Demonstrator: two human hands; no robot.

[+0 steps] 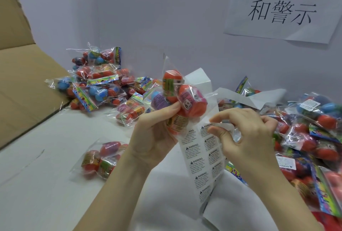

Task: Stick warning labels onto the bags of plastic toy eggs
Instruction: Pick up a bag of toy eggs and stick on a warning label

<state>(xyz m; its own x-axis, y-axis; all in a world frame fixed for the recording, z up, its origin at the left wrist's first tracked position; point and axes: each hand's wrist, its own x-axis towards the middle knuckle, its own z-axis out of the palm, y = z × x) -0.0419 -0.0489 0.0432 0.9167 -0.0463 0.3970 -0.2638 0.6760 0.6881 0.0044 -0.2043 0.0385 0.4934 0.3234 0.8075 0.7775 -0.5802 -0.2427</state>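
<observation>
Left hand [155, 129] gripping bag of toy eggs [177, 97] upright above the bench [46, 184], long axis near vertical. Right hand [246, 134] pinching a warning label [220, 126] on the label sheet [203, 156] hanging beside.

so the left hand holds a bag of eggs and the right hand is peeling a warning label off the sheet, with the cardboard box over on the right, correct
Not quite: the cardboard box is on the left, as the head view shows. The rest holds: the left hand holds a bag of eggs, and the right hand pinches a warning label at the top of the sheet.
</observation>
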